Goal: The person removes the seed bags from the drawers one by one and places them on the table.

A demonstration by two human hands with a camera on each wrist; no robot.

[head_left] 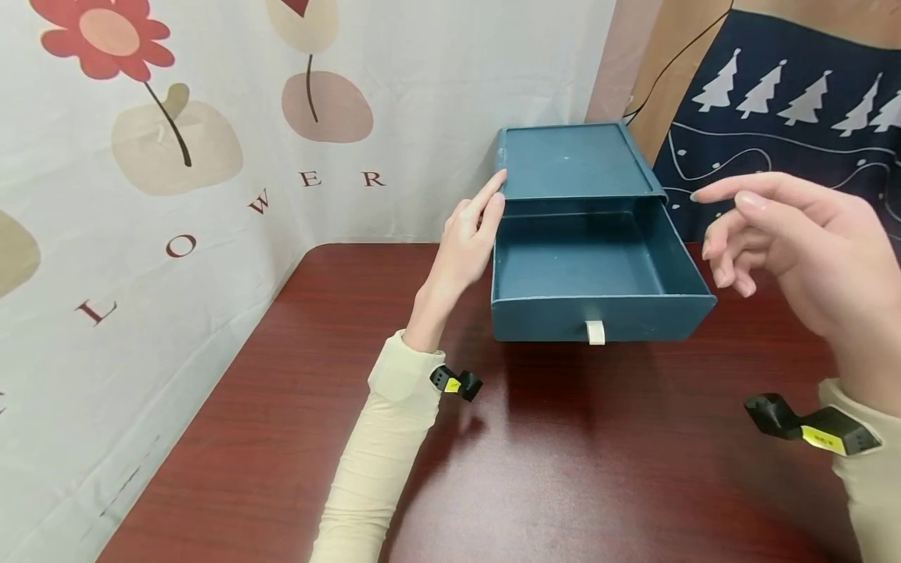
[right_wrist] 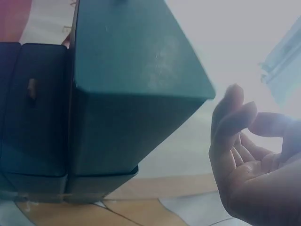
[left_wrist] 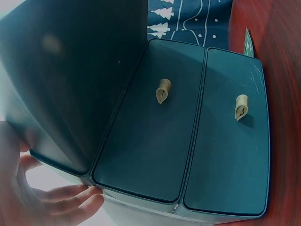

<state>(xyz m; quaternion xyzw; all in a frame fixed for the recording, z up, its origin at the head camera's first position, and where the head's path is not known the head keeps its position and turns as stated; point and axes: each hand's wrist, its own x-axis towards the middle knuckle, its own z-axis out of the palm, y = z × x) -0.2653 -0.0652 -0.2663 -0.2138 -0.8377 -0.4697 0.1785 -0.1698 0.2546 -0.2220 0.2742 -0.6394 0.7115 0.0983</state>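
A dark blue drawer cabinet (head_left: pixel 577 160) stands toward the back of the table. Its top drawer (head_left: pixel 542 319), with a pale pull tab (head_left: pixel 595 332), is out and has nothing inside. My left hand (head_left: pixel 468 234) rests against the cabinet's left side, fingers extended. In the left wrist view two closed lower drawers, a middle one (left_wrist: pixel 146 141) and a bottom one (left_wrist: pixel 225 160), each carry a looped tab. To the right of the open drawer, my right hand (head_left: pixel 809 242) hovers apart from it, fingers loosely bent and holding nothing.
The cabinet sits on a reddish-brown wooden table (head_left: pixel 317 438). Behind it hangs a white curtain (head_left: pixel 436 94) with flower prints and letters. A navy cloth with white trees (head_left: pixel 788 141) covers the back right. A small green item (left_wrist: pixel 249 44) lies by the bottom drawer.
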